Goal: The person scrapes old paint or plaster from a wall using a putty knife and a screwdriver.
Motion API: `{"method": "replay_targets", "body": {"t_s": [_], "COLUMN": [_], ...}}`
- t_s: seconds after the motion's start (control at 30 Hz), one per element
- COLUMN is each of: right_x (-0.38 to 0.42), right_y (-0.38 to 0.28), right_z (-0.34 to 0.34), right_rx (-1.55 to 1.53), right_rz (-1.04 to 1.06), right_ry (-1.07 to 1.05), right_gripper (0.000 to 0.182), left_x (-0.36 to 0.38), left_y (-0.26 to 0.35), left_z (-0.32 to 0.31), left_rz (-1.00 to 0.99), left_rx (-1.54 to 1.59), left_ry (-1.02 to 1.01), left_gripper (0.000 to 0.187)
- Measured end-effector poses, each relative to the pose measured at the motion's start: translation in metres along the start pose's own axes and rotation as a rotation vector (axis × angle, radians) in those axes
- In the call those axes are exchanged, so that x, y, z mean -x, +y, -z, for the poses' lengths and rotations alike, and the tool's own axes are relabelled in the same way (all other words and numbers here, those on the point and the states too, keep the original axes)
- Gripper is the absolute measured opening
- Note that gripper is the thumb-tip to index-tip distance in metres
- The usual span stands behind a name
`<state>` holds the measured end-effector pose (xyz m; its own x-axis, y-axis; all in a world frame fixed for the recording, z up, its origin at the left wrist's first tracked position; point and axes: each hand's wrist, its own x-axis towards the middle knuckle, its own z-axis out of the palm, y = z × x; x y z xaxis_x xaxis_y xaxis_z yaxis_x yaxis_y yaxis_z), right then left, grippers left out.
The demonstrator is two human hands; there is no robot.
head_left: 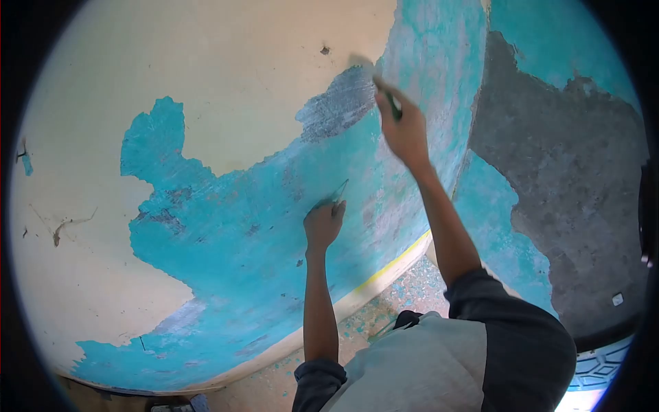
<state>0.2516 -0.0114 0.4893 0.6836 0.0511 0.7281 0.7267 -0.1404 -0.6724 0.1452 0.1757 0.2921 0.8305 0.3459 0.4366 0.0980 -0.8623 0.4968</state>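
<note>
1. The right hand [405,130], upper centre of the frame, has its fingers clamped on a green-handled scraper [384,93]. The blade lies flat against the wall [226,75], right at the edge of the cream paint [261,62], which suits lifting that layer.
2. Just left of the blade is a grey patch [340,103] where bare plaster shows; the blade end is blurred there.
3. The left hand [322,223], at centre frame, has its fingers closed on a second thin blade [340,191], tip pointing up and pressed to the blue paint [240,240]. Held low like this, it looks to steady the body against the wall.
4. Both arms reach up from dark rolled sleeves [508,323], lower right.
5. Cream paint covers the upper left; blue spreads across the middle and down to the skirting [384,275].
6. The floor [384,309] at the bottom centre is littered with flakes of paint.
7. At right, the adjoining wall [570,192] is mostly grey with blue remnants.
</note>
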Motion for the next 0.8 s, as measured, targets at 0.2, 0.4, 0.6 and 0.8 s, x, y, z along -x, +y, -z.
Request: {"method": "replay_targets", "body": {"t_s": [0.2, 0.4, 0.6, 0.8], "right_x": [0.008, 0.013, -0.037, 0.023], "right_y": [-0.008, 0.012, -0.005, 0.003], "right_z": [0.006, 0.005, -0.009, -0.022], "right_rx": [-0.035, -0.042, 0.002, -0.065], "right_rz": [0.076, -0.021, 0.108, 0.076], "right_ry": [-0.043, -0.01, 0.128, 0.006], "right_gripper": [0.038, 0.036, 0.038, 0.036], "left_x": [0.0, 0.001, 0.003, -0.001], "left_y": [-0.001, -0.002, 0.0, 0.003], "left_z": [-0.002, -0.002, -0.003, 0.001], "left_rz": [-0.014, -0.014, -0.006, 0.018], "left_rx": [0.033, -0.007, 0.019, 0.016], "left_ry": [0.041, 0.025, 0.018, 0.015], "left_gripper": [0.043, 0.044, 0.043, 0.043]}}
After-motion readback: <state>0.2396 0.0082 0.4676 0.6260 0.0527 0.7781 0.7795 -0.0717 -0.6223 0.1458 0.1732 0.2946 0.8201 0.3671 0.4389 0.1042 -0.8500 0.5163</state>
